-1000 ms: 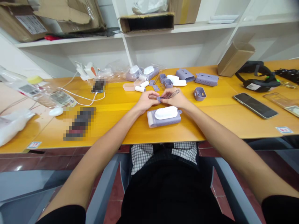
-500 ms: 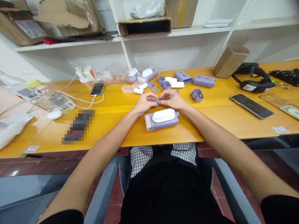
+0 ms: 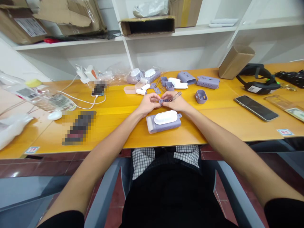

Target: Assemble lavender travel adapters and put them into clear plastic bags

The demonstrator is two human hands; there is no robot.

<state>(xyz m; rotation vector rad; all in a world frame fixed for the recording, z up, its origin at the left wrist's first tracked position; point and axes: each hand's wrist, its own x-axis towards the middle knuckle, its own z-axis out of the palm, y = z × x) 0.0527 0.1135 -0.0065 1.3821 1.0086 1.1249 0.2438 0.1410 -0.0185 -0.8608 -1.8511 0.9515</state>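
My left hand [image 3: 147, 104] and my right hand [image 3: 175, 102] meet above the yellow table [image 3: 118, 117]. Together they pinch a small purple plastic part [image 3: 161, 101], and a metal coil spring [image 3: 175, 96] sticks out from my right hand's fingers toward the upper right. Just in front of my hands lies a purple box with a white brush on top [image 3: 163, 120]. Both hands have their fingers closed around the small pieces.
Several purple and white plastic parts [image 3: 182, 81] lie behind my hands, with a purple cup [image 3: 200, 96] to the right. A phone [image 3: 256, 107], black headset [image 3: 260, 80] and cardboard box [image 3: 235, 60] sit at right. Cables, a charger [image 3: 88, 73] and a plastic bottle [image 3: 38, 95] lie at left.
My hands stay together on the purple part and spring, with only small finger shifts. The view has moved slightly.
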